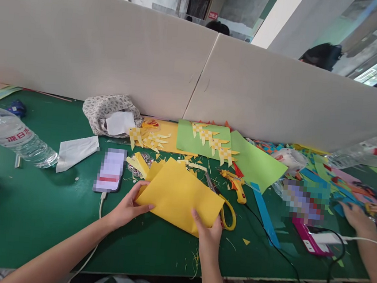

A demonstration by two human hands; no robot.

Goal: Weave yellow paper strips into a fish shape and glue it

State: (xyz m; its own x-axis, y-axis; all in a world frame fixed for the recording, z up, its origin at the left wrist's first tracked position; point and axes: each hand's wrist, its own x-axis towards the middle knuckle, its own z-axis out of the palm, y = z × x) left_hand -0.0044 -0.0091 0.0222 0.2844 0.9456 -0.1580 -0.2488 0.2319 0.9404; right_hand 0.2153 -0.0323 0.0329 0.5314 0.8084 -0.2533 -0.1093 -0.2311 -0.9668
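Note:
Yellow paper (pixel 179 196), apparently more than one sheet, is held between both hands above the green table. My left hand (pixel 131 205) pinches its left edge, thumb on top. At the lower right edge, my right hand (pixel 208 232) grips the paper with the thumb over it. Scissors with yellow handles (pixel 231 217) lie partly under the paper's right side. Just beyond them rests a yellow glue gun (pixel 236 184). Yellow paper strips (pixel 139 165) lie past the left edge. Woven yellow and white paper fish (pixel 208 139) sit on green sheets behind.
A phone (pixel 110 169) with a cable and a water bottle (pixel 15 136) are at the left. A white partition (pixel 117 54) stands behind. To the right are a blue strip (pixel 264 215), a pink power bank (pixel 310 240), and another person's hands (pixel 359 218) near paper scraps.

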